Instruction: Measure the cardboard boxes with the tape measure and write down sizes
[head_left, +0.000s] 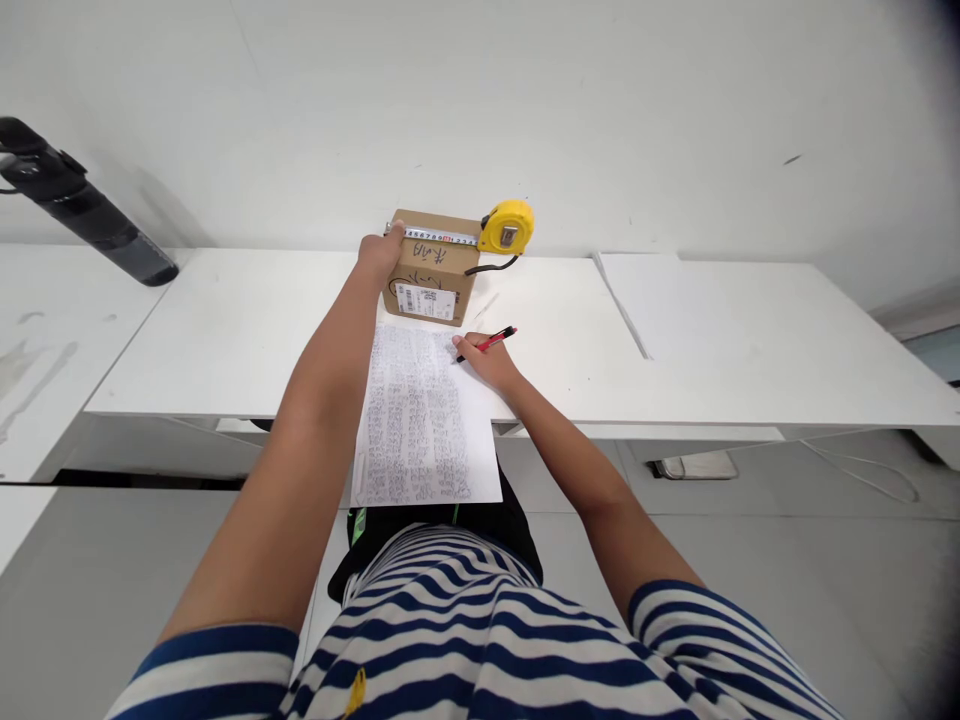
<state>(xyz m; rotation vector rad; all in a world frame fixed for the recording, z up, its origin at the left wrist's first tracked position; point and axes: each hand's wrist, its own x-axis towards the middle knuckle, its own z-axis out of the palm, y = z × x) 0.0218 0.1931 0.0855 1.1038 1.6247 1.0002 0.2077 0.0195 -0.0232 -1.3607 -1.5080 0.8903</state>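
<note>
A small brown cardboard box (431, 279) with a white label and black handwriting stands on the white table. Across its top lies the blade of a yellow tape measure (519, 215), whose case hangs at the box's right edge with a black strap. At the box's left edge my left hand (380, 250) is closed on the blade's end, thumb on top; its other fingers are mostly hidden. My right hand (487, 360) grips a red and black pen (496, 339), tip down at a sheet of paper (420, 430) filled with handwriting, which overhangs the table's front edge.
A dark bottle (94, 210) leans at the far left, near the wall. White paper sheets (675, 300) lie on the table (765, 390) to the right. Below, a white object with a cable (701, 465) rests on the grey floor.
</note>
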